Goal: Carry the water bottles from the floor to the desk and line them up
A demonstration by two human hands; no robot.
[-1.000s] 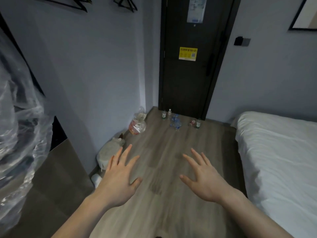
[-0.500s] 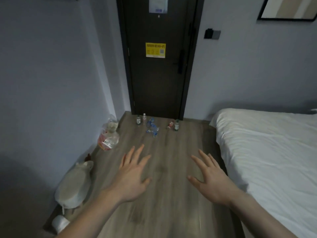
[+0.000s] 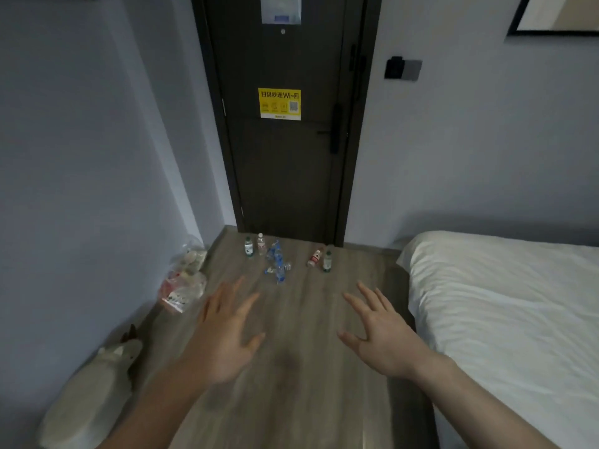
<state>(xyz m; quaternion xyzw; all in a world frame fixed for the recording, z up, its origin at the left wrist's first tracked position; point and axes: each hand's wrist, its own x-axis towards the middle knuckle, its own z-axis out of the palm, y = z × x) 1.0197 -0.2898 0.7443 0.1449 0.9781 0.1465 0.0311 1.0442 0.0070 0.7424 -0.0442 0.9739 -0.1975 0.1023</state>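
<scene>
Small water bottles sit on the wood floor before the door: two upright at left, a blue-labelled jumble in the middle, and at right one red-labelled leaning beside one upright.

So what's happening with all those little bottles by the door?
A person holds out an empty left hand and right hand, fingers spread, over the grey wooden floor. The small clear plastic water bottles sit in front of the dark door, some upright, some lying down. None has been picked up yet.

Bottle labels too small to read; picture frame cut off top-right.
</scene>
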